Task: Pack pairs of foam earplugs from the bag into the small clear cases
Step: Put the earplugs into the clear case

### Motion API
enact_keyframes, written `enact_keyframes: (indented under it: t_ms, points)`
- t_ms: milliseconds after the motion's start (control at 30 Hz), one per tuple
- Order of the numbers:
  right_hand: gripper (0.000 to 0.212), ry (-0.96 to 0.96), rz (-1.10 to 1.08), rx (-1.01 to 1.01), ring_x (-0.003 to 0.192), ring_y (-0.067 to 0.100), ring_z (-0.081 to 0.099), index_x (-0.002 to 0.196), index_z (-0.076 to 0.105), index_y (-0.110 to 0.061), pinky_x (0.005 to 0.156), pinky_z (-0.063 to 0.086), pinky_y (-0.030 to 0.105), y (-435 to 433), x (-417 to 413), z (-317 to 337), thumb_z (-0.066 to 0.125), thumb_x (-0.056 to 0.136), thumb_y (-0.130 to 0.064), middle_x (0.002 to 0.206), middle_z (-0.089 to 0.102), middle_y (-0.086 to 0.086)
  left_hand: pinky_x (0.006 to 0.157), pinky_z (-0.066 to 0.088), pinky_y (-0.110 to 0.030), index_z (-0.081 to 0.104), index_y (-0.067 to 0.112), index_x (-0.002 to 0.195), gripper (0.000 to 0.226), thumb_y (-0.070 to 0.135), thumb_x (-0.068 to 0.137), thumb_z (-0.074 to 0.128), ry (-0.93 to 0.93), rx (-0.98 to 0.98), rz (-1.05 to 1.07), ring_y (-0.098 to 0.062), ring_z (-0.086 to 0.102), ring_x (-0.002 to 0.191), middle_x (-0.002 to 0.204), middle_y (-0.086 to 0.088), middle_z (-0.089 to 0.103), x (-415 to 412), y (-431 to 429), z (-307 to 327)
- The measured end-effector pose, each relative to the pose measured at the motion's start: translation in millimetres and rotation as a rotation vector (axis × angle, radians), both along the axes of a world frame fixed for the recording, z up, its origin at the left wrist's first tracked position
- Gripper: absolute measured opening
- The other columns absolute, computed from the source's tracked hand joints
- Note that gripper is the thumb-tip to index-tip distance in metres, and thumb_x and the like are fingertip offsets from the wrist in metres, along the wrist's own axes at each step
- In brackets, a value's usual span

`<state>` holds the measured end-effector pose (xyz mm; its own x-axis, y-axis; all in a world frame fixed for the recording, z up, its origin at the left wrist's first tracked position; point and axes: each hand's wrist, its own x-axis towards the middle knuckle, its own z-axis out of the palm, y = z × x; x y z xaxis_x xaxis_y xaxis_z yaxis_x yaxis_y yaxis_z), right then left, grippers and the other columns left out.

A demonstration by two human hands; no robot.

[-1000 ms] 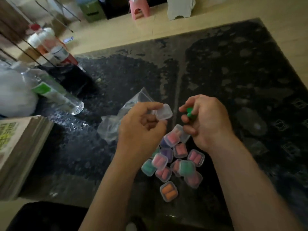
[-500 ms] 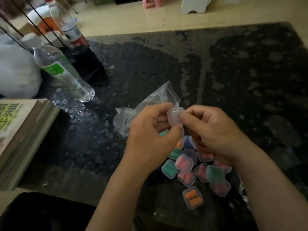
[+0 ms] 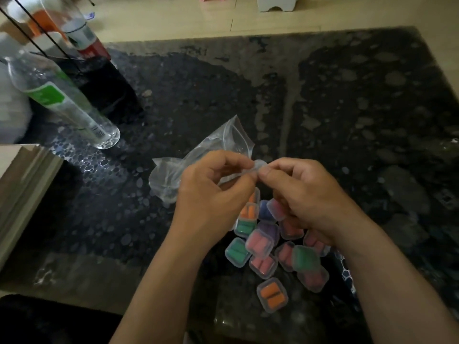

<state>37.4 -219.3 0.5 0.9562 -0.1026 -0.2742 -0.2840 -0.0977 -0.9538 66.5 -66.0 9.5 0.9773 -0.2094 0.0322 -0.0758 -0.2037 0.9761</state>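
My left hand (image 3: 213,194) and my right hand (image 3: 305,194) meet above the table, and both pinch one small clear case (image 3: 257,167) between thumbs and fingertips. What is inside that case is hidden by my fingers. A clear plastic zip bag (image 3: 198,160) lies crumpled just behind my left hand. Under my hands sits a heap of several closed clear cases (image 3: 273,252) holding pink, green, orange and purple earplugs. One orange-filled case (image 3: 272,295) lies nearest to me.
The dark speckled tabletop (image 3: 347,120) reaches to the right and far edges. A clear water bottle (image 3: 57,98) with a green label stands at the left, with a dark holder (image 3: 104,88) and a red-labelled bottle (image 3: 87,38) behind it. A stack of books (image 3: 22,187) lies at the left edge.
My right hand, which held a green earplug apart from the case, has come over to my left hand. Both now pinch the case together. The camera has tilted down.
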Motion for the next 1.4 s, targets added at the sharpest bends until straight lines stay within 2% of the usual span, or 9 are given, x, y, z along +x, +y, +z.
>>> enact_keyframes:
  t_ms: [233,333,567,700,833,933,1067,1267,1400]
  points:
    - [0.014,-0.038,-0.044,0.014,0.043,0.004,0.042,0.087,0.071,-0.006,0.04,0.034,0.019,-0.7,-0.2,3.5,0.066,0.092,-0.018,0.05,0.052,-0.007,0.073,0.056,-0.016,0.076,0.017,0.088,0.019,-0.001,0.082,0.081,-0.136,0.062,0.004,-0.01,0.074,0.083,0.089,-0.002,0.075,-3.6,-3.1,-1.9]
    - [0.018,-0.059,-0.052,-0.049,0.042,0.005,0.041,0.082,0.074,-0.013,0.039,0.033,0.019,0.2,-2.0,3.0,0.06,0.09,-0.005,0.049,0.054,-0.008,0.069,0.061,-0.029,0.08,0.015,0.091,0.012,0.003,0.088,0.075,-0.138,0.061,0.088,-0.016,0.075,0.077,0.082,-0.001,0.077,0.0,0.7,0.7]
    - [0.024,-0.051,0.052,0.067,0.033,-0.001,0.047,0.087,0.071,-0.007,0.037,0.032,0.008,-3.9,-2.6,6.1,0.052,0.093,0.007,0.04,0.053,-0.013,0.068,0.062,-0.039,0.071,0.008,0.108,0.029,-0.009,0.097,0.051,0.337,-0.296,0.128,-0.028,0.072,0.073,0.082,-0.017,0.072,1.9,2.9,6.5]
    - [0.024,-0.013,-0.023,0.021,0.04,0.004,0.041,0.083,0.07,-0.016,0.037,0.031,0.019,-6.0,0.6,0.3,0.054,0.092,0.0,0.048,0.051,-0.01,0.074,0.062,-0.041,0.07,0.013,0.116,0.039,-0.01,0.099,0.043,0.444,-0.271,0.085,-0.042,0.073,0.087,0.098,-0.034,0.069,2.8,2.6,5.7]
    - [0.02,0.052,-0.121,0.307,0.047,0.017,0.032,0.081,0.054,-0.008,0.041,0.021,0.018,-12.8,2.2,2.6,0.037,0.075,0.0,0.062,0.047,0.007,0.079,0.063,-0.043,0.072,0.009,0.11,0.036,-0.006,0.101,0.041,0.472,-0.266,0.144,-0.044,0.074,0.094,0.101,-0.028,0.072,3.5,0.9,3.8]
    - [0.027,0.031,-0.132,0.217,0.049,0.017,0.035,0.085,0.054,-0.017,0.042,0.025,0.023,-15.9,1.4,-1.0,0.041,0.087,0.007,0.068,0.054,0.007,0.081,0.064,-0.04,0.07,0.007,0.108,0.033,-0.007,0.1,0.042,0.497,-0.281,0.173,-0.036,0.076,0.09,0.096,-0.019,0.076,4.4,1.0,2.4]
    - [0.017,-0.123,-0.106,-0.035,0.057,0.011,0.054,0.08,0.061,-0.039,0.056,0.043,0.031,-17.6,1.9,-8.3,0.074,0.072,-0.031,0.077,0.067,0.0,0.081,0.062,-0.037,0.069,0.007,0.105,0.026,-0.006,0.098,0.048,0.51,-0.247,0.173,-0.035,0.075,0.095,0.106,-0.028,0.071,3.4,-1.8,-1.5]
    - [0.016,-0.227,-0.143,-0.051,0.05,0.012,0.061,0.084,0.067,-0.021,0.049,0.05,0.03,-18.0,1.8,-6.7,0.082,0.082,-0.017,0.067,0.067,0.002,0.083,0.062,-0.039,0.071,0.009,0.099,0.021,-0.005,0.095,0.055,0.52,-0.229,0.119,-0.03,0.075,0.095,0.106,-0.02,0.074,2.1,-2.6,-3.4]
    - [0.007,-0.233,-0.078,-0.214,0.057,0.01,0.067,0.084,0.073,-0.024,0.053,0.053,0.027,-18.5,1.9,-10.9,0.08,0.085,-0.023,0.07,0.071,-0.003,0.079,0.061,-0.037,0.072,0.01,0.096,0.025,-0.005,0.095,0.052,0.518,-0.243,0.115,-0.03,0.073,0.093,0.104,-0.019,0.074,2.1,-3.6,-3.6]
